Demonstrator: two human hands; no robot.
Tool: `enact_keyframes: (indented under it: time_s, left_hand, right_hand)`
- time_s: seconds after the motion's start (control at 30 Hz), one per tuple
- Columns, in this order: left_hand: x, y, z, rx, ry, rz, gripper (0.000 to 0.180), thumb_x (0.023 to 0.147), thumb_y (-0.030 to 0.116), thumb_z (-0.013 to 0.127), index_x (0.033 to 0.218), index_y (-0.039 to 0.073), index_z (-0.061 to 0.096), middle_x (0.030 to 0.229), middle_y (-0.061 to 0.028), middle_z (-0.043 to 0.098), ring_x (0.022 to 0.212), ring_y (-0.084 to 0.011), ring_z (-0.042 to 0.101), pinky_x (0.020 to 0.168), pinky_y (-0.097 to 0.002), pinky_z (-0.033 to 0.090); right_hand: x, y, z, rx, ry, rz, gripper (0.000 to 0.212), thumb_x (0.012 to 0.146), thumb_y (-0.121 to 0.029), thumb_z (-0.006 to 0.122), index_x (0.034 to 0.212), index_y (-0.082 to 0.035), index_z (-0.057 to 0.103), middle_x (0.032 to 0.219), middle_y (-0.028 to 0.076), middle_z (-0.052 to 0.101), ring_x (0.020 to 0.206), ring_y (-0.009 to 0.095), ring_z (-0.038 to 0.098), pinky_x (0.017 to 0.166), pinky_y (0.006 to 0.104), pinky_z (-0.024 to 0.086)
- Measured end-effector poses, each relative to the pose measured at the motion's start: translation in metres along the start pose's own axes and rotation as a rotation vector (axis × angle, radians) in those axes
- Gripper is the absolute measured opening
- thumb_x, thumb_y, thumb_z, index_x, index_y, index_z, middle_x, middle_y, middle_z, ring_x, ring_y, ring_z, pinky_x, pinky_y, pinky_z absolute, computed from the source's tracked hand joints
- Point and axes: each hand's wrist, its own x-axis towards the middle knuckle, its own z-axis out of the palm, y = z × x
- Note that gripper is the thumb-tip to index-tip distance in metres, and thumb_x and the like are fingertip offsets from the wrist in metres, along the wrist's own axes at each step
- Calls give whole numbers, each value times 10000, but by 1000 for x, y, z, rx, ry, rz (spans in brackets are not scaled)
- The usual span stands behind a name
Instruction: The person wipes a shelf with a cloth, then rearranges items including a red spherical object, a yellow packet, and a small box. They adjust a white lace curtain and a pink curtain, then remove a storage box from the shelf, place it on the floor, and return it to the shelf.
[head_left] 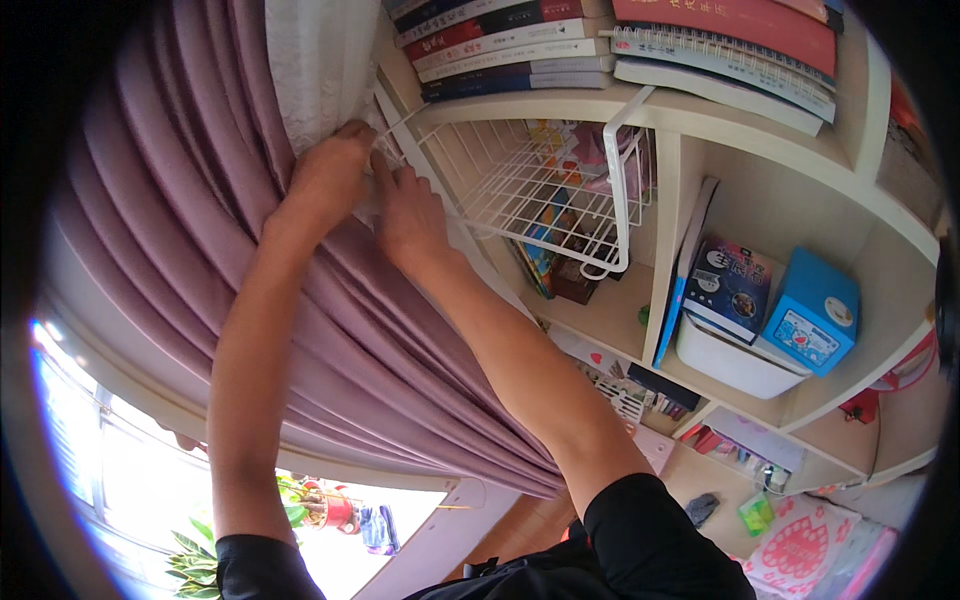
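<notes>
- Head view: the mauve pleated curtain (340, 310) hangs left of the cream bookshelf (690, 122); a white lace curtain (320, 70) hangs at its upper part, also left of the bookshelf.
- The left hand (335, 175), fingers curled, is at the meeting of both curtains, left of the bookshelf.
- The right hand (410, 215), fingers bent, is just beside it, nearer the bookshelf; I cannot tell whether the hands pinch fabric.
- Inside the bookshelf: a white wire basket (617, 190) below stacked books (510, 45), and a blue box (812, 310) farther right.
</notes>
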Motion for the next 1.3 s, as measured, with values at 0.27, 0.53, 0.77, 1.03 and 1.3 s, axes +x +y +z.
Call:
enact_keyframes:
  time_s: [0.27,0.53,0.77,1.03,1.3]
  left_hand:
    - [-2,5,16,462,-89,166,367,794,11,586,1145,40,685,1366,-83,519,1107,-327,570,974,-446,487]
    - [-9,-7,16,531,155,381,284,824,66,580,1080,30,695,1364,-63,510,1138,-275,511,1058,-474,403]
    - [-8,-14,15,260,143,354,329,772,145,715,1068,9,673,1378,-81,520,1202,-298,493,1109,-461,367]
    - [-4,-9,12,471,39,348,389,789,225,741,1105,6,683,1435,-62,476,1270,-298,452,1153,-476,323]
    - [-18,-8,14,590,31,322,583,815,379,724,1267,21,643,1523,-42,374,1354,-267,377,1215,-494,211]
  right_hand:
    - [-44,18,25,180,202,-55,591,941,-226,602,1459,-24,402,1457,228,424,1321,400,419,1096,519,329]
    - [-77,67,69,213,310,113,424,1012,-244,510,1349,11,539,1447,207,476,1315,377,449,1102,475,330]
    - [-76,96,58,430,252,249,385,1009,-247,510,1268,21,610,1237,258,590,1206,397,512,1056,409,385]
    - [-88,88,63,393,319,187,460,936,-310,658,1286,-15,608,1263,218,598,1176,344,545,1009,422,413]
    - [-51,97,62,666,439,458,352,892,-197,710,1146,44,670,1144,214,682,1002,292,650,859,341,485]
